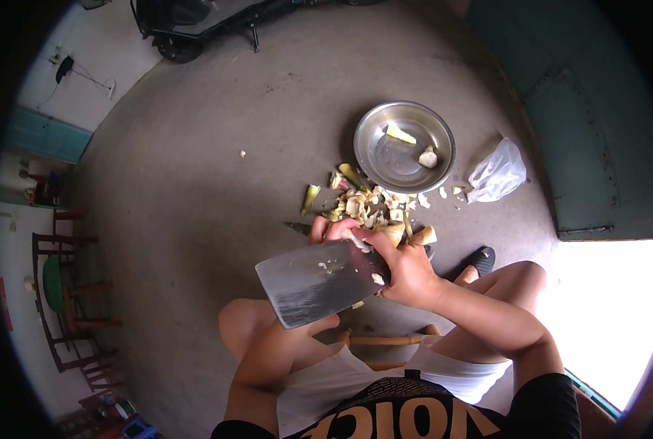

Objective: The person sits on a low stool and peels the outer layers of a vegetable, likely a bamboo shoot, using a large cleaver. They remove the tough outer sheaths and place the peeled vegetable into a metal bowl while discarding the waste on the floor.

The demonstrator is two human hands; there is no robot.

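My right hand (414, 277) grips a broad metal cleaver (315, 282) at its handle end. The blade lies flat to my view, angled down to the left, with pale crumbs stuck to it. Fingers of my left hand (330, 229) curl above the blade's upper edge, by a pale piece of what looks like bamboo shoot (357, 241); the blade hides most of that hand. Just beyond, a pile of peeled husks and cut scraps (356, 204) lies on the floor. Two pale pieces, one long (400, 134) and one stubby (428, 157), sit in a steel basin (362, 123).
Right of the basin is a crumpled plastic bag (499, 173). A green door (584, 148) stands at the right, beside a bright opening. My slippered foot (482, 260) and bare knees flank the work. A scooter (181, 41) is parked far off; wooden chairs (79, 285) stand left.
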